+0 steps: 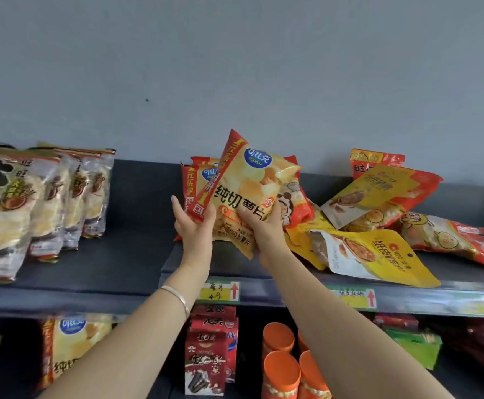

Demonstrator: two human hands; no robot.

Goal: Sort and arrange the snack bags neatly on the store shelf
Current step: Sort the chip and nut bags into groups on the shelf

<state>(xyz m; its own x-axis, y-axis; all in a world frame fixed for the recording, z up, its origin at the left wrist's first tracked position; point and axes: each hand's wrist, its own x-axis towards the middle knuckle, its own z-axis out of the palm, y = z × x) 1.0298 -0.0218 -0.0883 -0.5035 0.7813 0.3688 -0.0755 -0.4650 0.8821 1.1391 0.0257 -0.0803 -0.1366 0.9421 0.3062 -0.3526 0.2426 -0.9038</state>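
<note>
My left hand (194, 223) and right hand (266, 234) grip the tilted chip bag (246, 191) above the shelf (131, 226), before its standing twins (203, 177). Placing step: next, I judge, stand it upright against that row, clear of the jumbled pile (379, 203).

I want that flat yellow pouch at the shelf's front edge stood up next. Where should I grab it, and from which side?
Probably pinch the yellow pouch by its front-right corner, from the front: it lies flat, that corner reaches the shelf edge, and other bags crowd its back.
</note>
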